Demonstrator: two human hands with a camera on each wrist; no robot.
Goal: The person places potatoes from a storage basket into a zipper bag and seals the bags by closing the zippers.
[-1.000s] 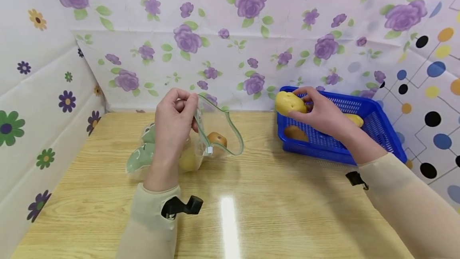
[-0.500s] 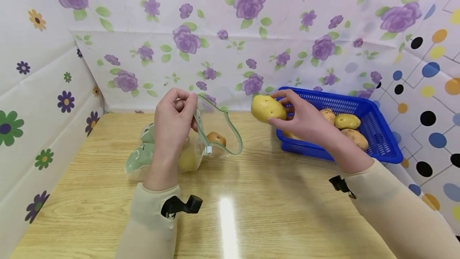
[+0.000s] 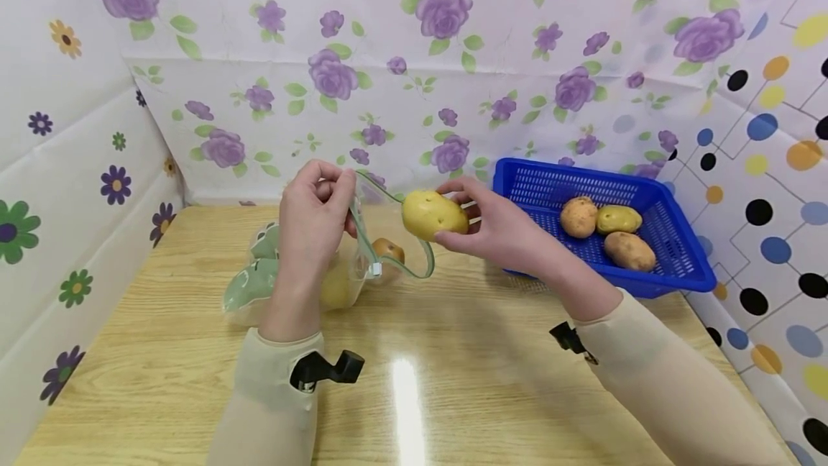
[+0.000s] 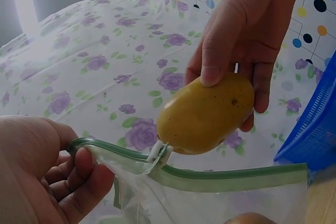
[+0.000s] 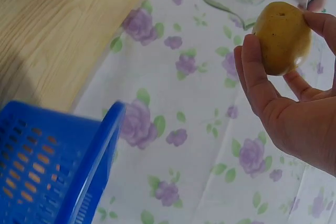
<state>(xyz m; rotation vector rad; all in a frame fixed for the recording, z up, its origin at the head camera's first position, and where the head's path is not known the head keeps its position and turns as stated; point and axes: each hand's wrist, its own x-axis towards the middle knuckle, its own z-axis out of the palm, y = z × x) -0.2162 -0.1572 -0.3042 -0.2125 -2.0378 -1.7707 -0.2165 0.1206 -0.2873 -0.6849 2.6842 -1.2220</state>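
My left hand [image 3: 315, 214] pinches the green-edged rim of a clear zip bag [image 4: 231, 180], whose mouth gapes to the right. A small white slider [image 4: 159, 152] sits on the zip. Inside the bag a brown potato [image 3: 388, 251] and a yellowish one show through the plastic; green patches mark its left part. My right hand [image 3: 494, 225] holds a yellow potato [image 3: 432, 215] by its right end, fingers and thumb curled round it. That potato is at the bag's mouth, over the rim in the head view; whether it touches cannot be told.
A blue plastic basket [image 3: 679, 243] stands at the right on the wooden table [image 3: 491, 380]. It holds a round potato [image 3: 578, 217], a yellow-green potato [image 3: 619, 219] and a brown potato [image 3: 630, 251]. Flowered cloth [image 3: 388, 113] hangs behind the table.
My right hand has carried the yellow potato left from above the basket to the bag's mouth. The potatoes in the basket have come into view. My left hand and the bag stay nearly still.
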